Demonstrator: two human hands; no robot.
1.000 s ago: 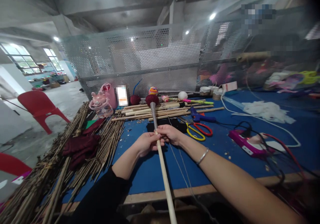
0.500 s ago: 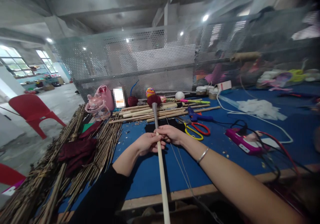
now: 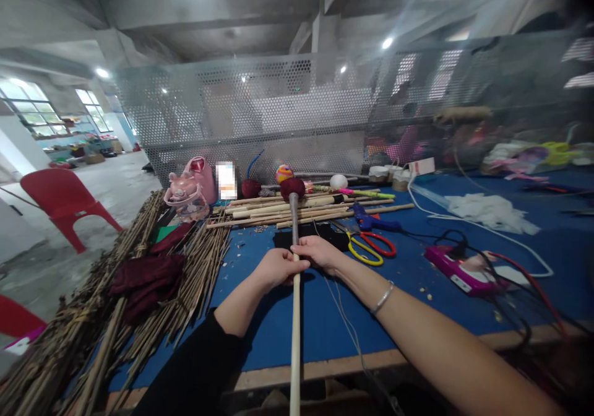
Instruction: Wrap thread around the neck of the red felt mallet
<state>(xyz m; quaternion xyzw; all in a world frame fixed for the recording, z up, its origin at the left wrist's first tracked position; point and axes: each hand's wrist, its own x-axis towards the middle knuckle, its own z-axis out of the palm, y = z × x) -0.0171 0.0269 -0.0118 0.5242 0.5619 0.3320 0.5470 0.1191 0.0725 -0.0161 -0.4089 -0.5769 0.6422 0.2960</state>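
Observation:
A padded mallet (image 3: 296, 317) with a pale wooden shaft points away from me over the table. Grey wrapping (image 3: 294, 221) covers its upper shaft, and a dark red ball (image 3: 292, 188) forms its far end. My left hand (image 3: 279, 268) is closed round the shaft just below the grey wrapping, thumb and fingers pinching it. Pressed to the shaft slightly higher, my right hand (image 3: 319, 253) has its fingers closed at the wrapping's lower edge. A thin grey thread (image 3: 346, 320) hangs from near my right hand toward the table's front edge.
Scissors (image 3: 371, 247) and a blue glue gun (image 3: 371, 219) lie right of my hands. Farther right is a purple power strip (image 3: 464, 272) with cables. Bundled twigs (image 3: 153, 317) cover the left side. Loose sticks (image 3: 260, 213) lie behind, before a perforated metal screen (image 3: 278, 106).
My hands have drawn closer around the shaft, the left fingers now folded over it. The shaft's near end has swung a little left. The whole view has shifted slightly.

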